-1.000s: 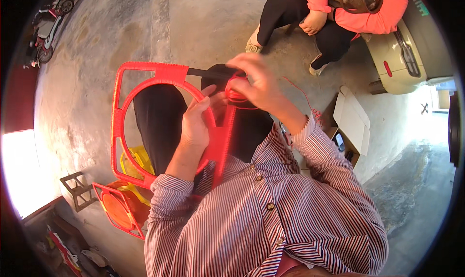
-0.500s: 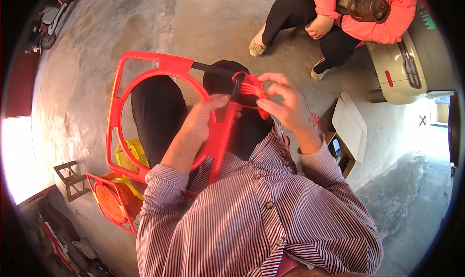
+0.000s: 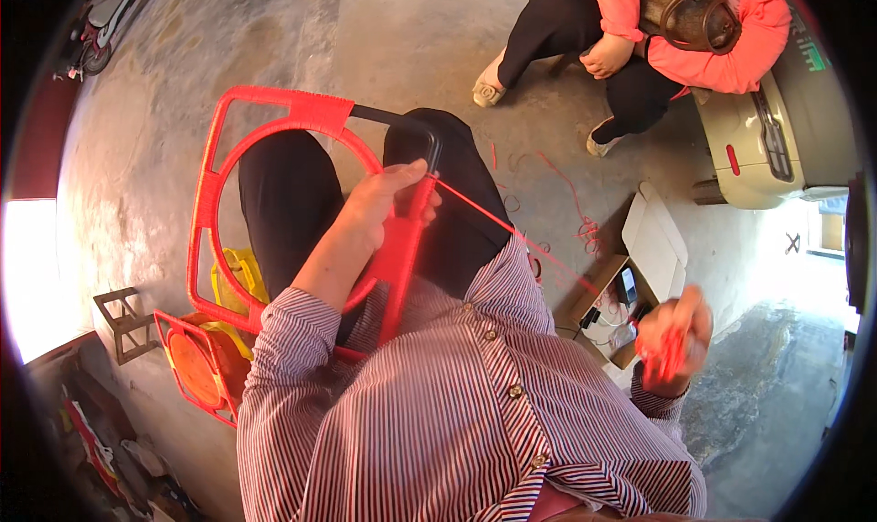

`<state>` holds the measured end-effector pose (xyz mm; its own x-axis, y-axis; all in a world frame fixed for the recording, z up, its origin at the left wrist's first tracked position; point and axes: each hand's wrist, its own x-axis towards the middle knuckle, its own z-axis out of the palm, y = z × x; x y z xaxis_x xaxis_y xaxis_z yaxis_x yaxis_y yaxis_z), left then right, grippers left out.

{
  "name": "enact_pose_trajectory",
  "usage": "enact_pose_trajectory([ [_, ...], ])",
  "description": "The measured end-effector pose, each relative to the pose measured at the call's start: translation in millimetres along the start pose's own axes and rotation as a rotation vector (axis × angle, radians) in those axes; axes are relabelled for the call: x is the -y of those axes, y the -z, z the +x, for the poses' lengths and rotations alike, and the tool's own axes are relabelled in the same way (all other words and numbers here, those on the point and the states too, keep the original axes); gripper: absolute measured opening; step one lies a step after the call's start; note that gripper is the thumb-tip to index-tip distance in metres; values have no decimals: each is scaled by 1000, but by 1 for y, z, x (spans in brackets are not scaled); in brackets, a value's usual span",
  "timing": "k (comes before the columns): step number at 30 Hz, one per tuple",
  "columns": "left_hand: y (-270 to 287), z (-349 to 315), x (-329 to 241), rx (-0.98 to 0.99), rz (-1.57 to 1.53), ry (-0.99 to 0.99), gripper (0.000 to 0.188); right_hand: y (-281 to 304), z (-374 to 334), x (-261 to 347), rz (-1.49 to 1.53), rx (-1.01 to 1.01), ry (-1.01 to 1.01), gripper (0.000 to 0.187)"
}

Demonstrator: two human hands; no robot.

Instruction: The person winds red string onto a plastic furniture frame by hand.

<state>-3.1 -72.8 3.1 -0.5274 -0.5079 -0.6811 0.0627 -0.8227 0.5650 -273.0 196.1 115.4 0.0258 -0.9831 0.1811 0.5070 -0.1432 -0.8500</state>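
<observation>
On my lap rests a squarish frame (image 3: 208, 189) with a round ring inside it, mostly wrapped in red cord. Bare black tubing shows at its far right corner. My left hand (image 3: 370, 213) is closed round the frame's right side, just below that corner, with the thumb on top. A taut red cord (image 3: 493, 217) runs from there to my right hand (image 3: 681, 332), which is out to the right, blurred, and closed on a bundle of red cord (image 3: 665, 350). Between the hands, the cord crosses above my right thigh.
An open carton (image 3: 653, 239) with a phone-like device stands on the floor at right, near loose red cord scraps (image 3: 587, 230). Another person (image 3: 607, 52) sits ahead, beside a pale vehicle (image 3: 754, 143). A red-orange framed piece (image 3: 196, 371) and a metal stand (image 3: 128, 326) are at left.
My right hand has swung from the frame's corner out to the right and down with the cord bundle, drawing the cord straight. My left hand keeps its hold on the frame.
</observation>
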Motion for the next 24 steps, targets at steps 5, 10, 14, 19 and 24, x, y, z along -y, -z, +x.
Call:
enact_pose_trajectory([
  [5,1,1,-2,12,-9,1,21,81,12,-29,120,-713,-87,20],
  [10,0,-9,2,97,-92,-3,18,2,100,-114,-890,176,-309,18],
  [14,-7,-19,1,131,-86,-18,15,-7,155,-152,-980,67,-308,26],
  [19,-8,-13,6,125,-54,2,16,-16,189,-162,-264,-148,-232,30],
  [24,-10,-12,5,116,-43,-2,16,-3,201,-184,-502,-111,-220,24],
])
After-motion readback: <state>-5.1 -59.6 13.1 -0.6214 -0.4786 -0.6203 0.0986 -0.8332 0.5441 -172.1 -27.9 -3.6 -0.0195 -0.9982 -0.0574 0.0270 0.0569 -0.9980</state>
